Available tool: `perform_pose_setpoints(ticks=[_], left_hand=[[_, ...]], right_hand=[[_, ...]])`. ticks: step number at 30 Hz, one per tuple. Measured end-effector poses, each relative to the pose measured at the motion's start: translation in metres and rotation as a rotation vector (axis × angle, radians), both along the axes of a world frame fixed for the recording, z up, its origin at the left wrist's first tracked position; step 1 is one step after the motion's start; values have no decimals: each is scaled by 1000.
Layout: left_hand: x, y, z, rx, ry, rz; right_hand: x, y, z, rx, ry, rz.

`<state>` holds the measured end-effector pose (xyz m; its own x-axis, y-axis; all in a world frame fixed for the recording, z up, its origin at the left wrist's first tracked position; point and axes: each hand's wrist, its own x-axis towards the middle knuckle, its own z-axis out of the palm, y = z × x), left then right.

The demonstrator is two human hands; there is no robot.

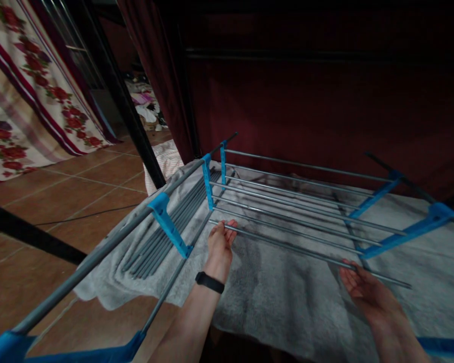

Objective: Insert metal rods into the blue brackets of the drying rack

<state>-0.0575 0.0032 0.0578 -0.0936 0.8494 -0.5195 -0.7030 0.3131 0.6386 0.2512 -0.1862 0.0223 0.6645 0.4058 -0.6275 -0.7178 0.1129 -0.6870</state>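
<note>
A thin grey metal rod [287, 245] runs across in front of me, held level above the blanket. My left hand [220, 244] is closed on it close to its left end, fingers and thumb around the tube. Further right, my right hand [365, 286] pinches the same rod, whose right end sticks out past the fingers. Behind it, several similar rods [280, 193] span between the two sides of a rack frame. Blue plastic brackets, such as the left one [171, 226] and the right one [412, 233], join the frame's long grey tubes [94, 257].
A bundle of loose grey rods [166, 237] lies on the grey blanket [265, 297] at left. Black posts [123, 96] rise beside the tiled floor [87, 181]. Dark red cloth [306, 111] hangs behind, and a flowered curtain [49, 96] hangs at far left.
</note>
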Motion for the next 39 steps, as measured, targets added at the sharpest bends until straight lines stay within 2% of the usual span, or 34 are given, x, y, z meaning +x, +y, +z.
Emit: perform_pose_setpoints(ticks=[5, 9, 21, 28, 31, 39], left_hand=[[-4, 3, 1, 27, -22, 73], [-8, 7, 6, -15, -53, 111], [-6, 12, 5, -82, -85, 89], [-7, 14, 12, -117, -103, 115], [-8, 14, 11, -102, -85, 70], [-3, 21, 7, -169, 86, -187]], right_hand=[[7, -2, -4, 4, 18, -31], [13, -4, -5, 10, 31, -44], [12, -3, -3, 74, 3, -45], [5, -2, 1, 85, 44, -80], [1, 1, 2, 141, 37, -90], [-14, 11, 1, 253, -11, -180]])
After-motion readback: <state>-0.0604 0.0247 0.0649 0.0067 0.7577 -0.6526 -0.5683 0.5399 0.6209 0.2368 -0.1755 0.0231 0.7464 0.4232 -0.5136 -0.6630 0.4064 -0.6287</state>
